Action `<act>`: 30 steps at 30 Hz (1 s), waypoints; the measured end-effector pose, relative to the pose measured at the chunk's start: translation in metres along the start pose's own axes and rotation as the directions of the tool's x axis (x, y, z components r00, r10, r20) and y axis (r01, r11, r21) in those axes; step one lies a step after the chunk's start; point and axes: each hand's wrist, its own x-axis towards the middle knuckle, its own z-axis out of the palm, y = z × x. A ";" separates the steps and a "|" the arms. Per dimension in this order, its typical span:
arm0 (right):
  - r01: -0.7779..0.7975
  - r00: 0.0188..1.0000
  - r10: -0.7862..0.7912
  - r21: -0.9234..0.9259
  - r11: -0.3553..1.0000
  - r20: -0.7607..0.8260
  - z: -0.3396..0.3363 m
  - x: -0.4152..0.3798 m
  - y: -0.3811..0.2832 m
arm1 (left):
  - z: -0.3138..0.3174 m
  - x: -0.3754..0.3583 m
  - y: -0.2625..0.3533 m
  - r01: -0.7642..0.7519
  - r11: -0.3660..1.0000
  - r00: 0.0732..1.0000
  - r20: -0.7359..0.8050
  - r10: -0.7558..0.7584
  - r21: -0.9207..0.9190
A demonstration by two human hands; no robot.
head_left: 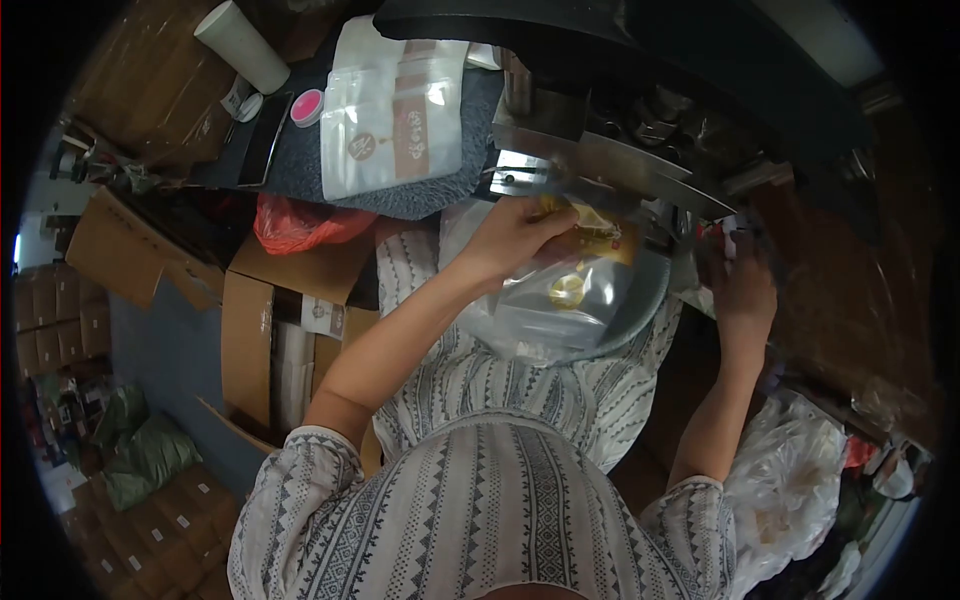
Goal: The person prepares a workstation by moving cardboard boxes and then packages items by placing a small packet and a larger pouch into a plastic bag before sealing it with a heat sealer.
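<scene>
My left hand (515,240) is closed on the upper edge of a clear plastic bag (565,305) with yellow printing, just below the metal head of a machine (610,165). The bag rests over a pale round basin (650,300) on my lap. Off to the right, my right hand (745,285) has its fingers curled by a small red-and-white item (728,235). Shadow covers those fingertips, so what they grip cannot be made out.
Printed pouches (395,120) lie on a grey cloth (470,150) beside a phone (265,140), a pink-topped round tin (307,108) and a white cup (240,45). An open carton (248,345) stands at left. A plastic sack (785,480) is at right.
</scene>
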 end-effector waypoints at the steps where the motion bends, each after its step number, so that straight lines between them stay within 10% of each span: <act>1: -0.062 0.998 0.052 -0.257 0.964 -0.044 0.013 0.003 0.016 | -0.006 -0.002 -0.001 -0.101 0.940 0.993 -0.020 0.114 0.325; 2: -0.062 0.998 0.051 -0.256 0.965 -0.048 0.011 0.004 0.013 | -0.014 -0.002 0.001 -0.186 0.766 0.972 0.001 0.235 0.615; 4: -0.150 0.987 0.155 -0.115 0.982 0.039 0.003 0.009 0.004 | -0.055 0.007 0.002 -0.448 0.644 0.676 -0.236 0.698 0.620; 5: -0.151 0.986 0.158 -0.115 0.982 0.051 0.001 0.006 0.003 | -0.074 0.004 -0.006 -0.439 0.650 0.684 -0.238 0.690 0.621; 6: -0.115 0.992 0.115 -0.008 0.993 0.058 -0.002 0.005 0.003 | -0.092 0.001 -0.014 -0.142 0.148 0.503 -0.058 0.862 0.979; 7: -0.075 0.996 0.070 0.103 0.992 0.048 -0.007 0.008 0.001 | -0.099 0.000 -0.011 0.289 -0.378 0.406 0.245 0.881 0.880; 11: -0.229 0.973 0.229 0.092 0.969 0.001 -0.026 -0.006 -0.017 | -0.100 -0.040 -0.020 -0.046 -0.193 0.473 0.191 0.860 0.980; 13: -0.110 0.994 0.108 0.505 0.856 0.032 -0.028 -0.006 -0.016 | -0.113 -0.055 -0.017 -0.068 0.209 0.577 -0.132 0.806 0.976; 18: 0.295 0.926 -0.375 0.689 0.662 -0.037 -0.024 -0.007 -0.104 | -0.095 -0.055 -0.014 -0.130 0.186 0.490 -0.100 0.866 0.974; 21: 0.374 0.899 -0.425 0.684 0.626 -0.102 -0.004 -0.004 -0.125 | -0.101 -0.040 -0.012 0.126 0.085 0.480 -0.136 0.867 0.988; 23: 0.337 0.916 -0.391 0.694 0.636 -0.087 -0.006 -0.003 -0.121 | -0.093 -0.043 -0.015 -0.176 -0.065 0.563 0.155 0.812 0.982; 28: 0.156 0.923 -0.368 0.768 0.621 0.110 -0.011 -0.005 -0.126 | -0.074 -0.084 -0.008 -0.056 0.191 0.646 -0.110 0.756 0.980; 30: 0.471 0.864 -0.461 0.645 0.602 -0.201 -0.004 -0.004 -0.135 | -0.058 -0.088 -0.004 -0.178 0.195 0.596 -0.052 0.801 0.964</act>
